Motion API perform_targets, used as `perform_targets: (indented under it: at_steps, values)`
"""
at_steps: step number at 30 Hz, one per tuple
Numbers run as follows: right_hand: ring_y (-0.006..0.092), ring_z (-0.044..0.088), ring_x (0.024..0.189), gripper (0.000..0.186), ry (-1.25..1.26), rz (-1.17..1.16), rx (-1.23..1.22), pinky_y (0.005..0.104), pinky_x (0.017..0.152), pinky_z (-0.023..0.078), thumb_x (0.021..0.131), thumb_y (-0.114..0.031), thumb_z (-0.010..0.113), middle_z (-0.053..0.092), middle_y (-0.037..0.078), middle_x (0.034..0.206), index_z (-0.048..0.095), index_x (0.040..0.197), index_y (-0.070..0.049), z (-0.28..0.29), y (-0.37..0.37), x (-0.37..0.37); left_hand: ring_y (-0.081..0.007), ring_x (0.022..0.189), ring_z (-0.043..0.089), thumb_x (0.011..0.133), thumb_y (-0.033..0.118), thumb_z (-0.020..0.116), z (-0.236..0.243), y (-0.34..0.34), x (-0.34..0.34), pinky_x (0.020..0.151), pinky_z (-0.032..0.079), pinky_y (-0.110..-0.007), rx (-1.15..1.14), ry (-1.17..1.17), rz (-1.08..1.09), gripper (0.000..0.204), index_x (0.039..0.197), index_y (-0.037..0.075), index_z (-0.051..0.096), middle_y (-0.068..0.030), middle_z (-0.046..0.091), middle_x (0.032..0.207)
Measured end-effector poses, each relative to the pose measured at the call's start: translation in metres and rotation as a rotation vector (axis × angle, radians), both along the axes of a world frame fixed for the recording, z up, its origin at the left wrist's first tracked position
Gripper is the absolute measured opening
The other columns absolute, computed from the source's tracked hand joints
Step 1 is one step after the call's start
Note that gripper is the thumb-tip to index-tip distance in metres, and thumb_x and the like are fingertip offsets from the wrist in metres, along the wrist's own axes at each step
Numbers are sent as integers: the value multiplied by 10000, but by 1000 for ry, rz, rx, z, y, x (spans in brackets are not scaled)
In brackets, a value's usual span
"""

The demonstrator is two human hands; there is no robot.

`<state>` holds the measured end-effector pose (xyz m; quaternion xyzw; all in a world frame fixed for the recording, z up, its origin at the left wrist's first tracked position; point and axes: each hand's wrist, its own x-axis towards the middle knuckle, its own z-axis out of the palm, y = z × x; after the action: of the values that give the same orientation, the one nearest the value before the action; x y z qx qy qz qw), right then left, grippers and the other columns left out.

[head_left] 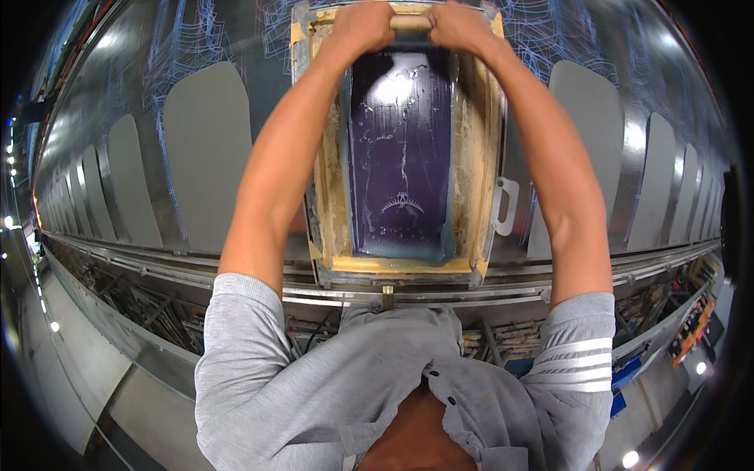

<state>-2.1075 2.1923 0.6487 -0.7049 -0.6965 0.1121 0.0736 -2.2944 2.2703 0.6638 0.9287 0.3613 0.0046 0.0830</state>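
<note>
A screen-printing frame [339, 267] lies in front of me, its sides covered with worn yellow-brown tape. Inside it is a dark purple mesh [400, 165] with wet, shiny streaks and a small pale arc-shaped design near its close end. At the far end, my left hand [363, 30] and my right hand [463, 28] are both closed around a squeegee [411, 23] that lies crosswise. Its pale handle shows between my fists. Its lower edge is mostly hidden, so I cannot tell how firmly it meets the mesh.
Flat grey rounded panels [208, 149] line the long dark table on both sides. A white loop handle [506, 206] sits at the frame's right side. Metal rails [518, 297] run along the close edge, above a cluttered shelf [157, 312]. Blue and red line marks cover the table's far part.
</note>
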Motion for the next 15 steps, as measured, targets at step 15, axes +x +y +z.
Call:
perform_targets:
  at_steps: [15]
  values:
    - [318,660,848,118,85,147,116,488,952,478,730,-42,625,661,126,852,695,824,-54,-12,-239,-126,-341,718,714,719,20,652,-24,-234,-125,654,572,-455,-162,-190,-9,169,822,97,763,-148,714,775]
